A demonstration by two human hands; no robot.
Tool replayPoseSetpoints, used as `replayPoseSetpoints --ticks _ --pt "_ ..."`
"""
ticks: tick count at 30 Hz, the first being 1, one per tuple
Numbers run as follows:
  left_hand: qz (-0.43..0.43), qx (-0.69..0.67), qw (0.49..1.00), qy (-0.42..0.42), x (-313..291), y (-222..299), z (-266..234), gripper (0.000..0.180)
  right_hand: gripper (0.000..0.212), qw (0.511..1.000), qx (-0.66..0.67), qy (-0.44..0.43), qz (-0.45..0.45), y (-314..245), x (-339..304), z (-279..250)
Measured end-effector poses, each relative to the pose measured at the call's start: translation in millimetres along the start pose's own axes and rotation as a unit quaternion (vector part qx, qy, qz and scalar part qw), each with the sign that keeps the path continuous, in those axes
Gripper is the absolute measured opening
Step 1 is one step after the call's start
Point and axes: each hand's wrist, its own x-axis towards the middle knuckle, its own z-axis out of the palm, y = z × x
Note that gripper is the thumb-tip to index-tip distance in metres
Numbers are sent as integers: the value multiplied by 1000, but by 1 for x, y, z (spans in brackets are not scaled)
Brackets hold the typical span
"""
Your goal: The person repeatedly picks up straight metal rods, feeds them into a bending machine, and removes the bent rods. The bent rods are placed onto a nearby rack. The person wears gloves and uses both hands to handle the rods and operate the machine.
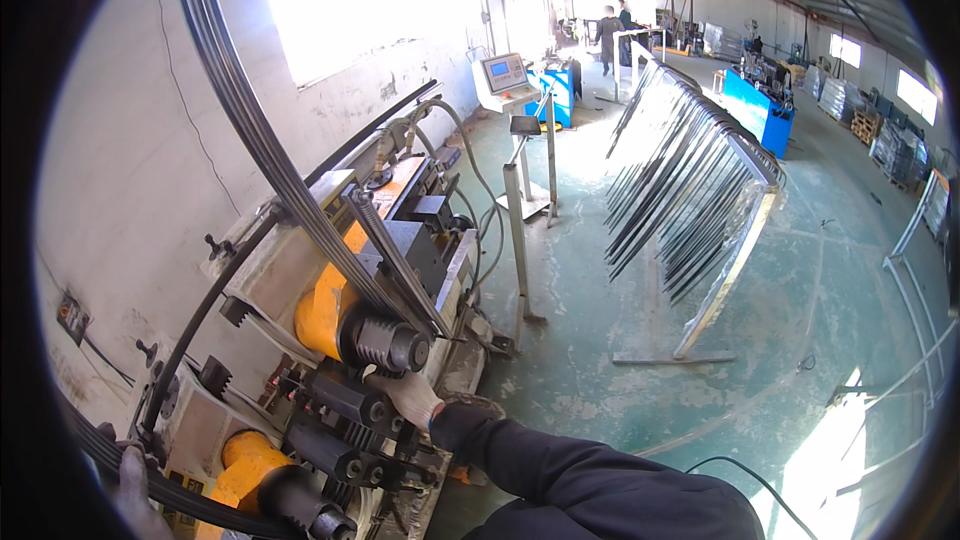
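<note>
At the lower left edge, my left hand (pixel 132 485), in shadow, is closed round a bundle of dark metal rods (pixel 200 508) that curves along the bottom of the picture. My right arm, in a dark sleeve, reaches across to the bending machine (pixel 330 310). On that side my right hand (pixel 412 398), in a pale work glove, is among the machine's parts, just below a black threaded roller (pixel 390 342) on a yellow head. Its fingertips are hidden behind the machine parts. A second yellow head (pixel 250 470) sits closer to me.
Long bent rods (pixel 260 130) rise from the machine toward the upper left. A control box (pixel 503 80) stands beyond it. To the right, a rack (pixel 728 285) carries many hanging dark rods. Farther back are blue-sided machines (pixel 757 110) and two people (pixel 607 35). A cable (pixel 745 470) crosses the floor.
</note>
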Motion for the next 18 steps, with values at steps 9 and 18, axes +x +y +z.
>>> replayPoseSetpoints --ticks 9,18 --pt "-71 -21 997 11 -7 20 5 51 39 998 59 -4 20 12 4 2" --pt "-79 -90 993 -14 -1 18 5 54 40 998 38 10 43 11 1 2"
